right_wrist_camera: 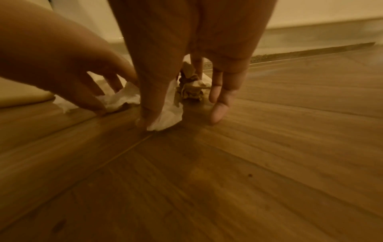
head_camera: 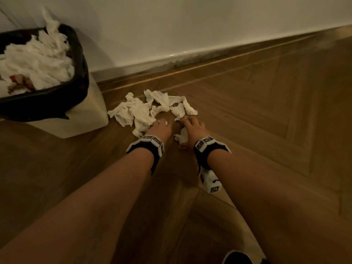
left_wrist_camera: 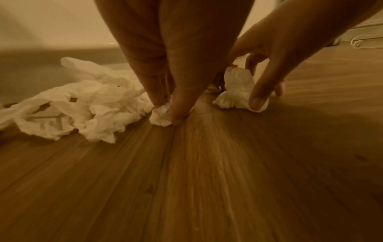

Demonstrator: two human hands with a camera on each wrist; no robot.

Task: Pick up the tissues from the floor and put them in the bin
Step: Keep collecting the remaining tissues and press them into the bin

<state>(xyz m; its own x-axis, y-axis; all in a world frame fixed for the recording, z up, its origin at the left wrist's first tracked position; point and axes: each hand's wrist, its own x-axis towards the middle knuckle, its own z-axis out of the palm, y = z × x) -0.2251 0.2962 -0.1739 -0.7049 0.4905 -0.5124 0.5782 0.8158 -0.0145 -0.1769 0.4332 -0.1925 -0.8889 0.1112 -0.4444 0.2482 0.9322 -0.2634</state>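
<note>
While tissues (head_camera: 152, 108) litter floor (head_camera: 247, 130), bin (head_camera: 45, 77) brims with tissues.

You see herringbone wood floor (head_camera: 266, 115) under everything, straight border plank along wall. White wall (head_camera: 171, 25) ahead, pale skirting board (head_camera: 190, 52) at its foot, scuffed grey along lower edge. Black shoe toe (head_camera: 237, 258) at bottom edge of head view. White cable loop (left_wrist_camera: 356, 42) on floor, far right of left wrist view.
</note>
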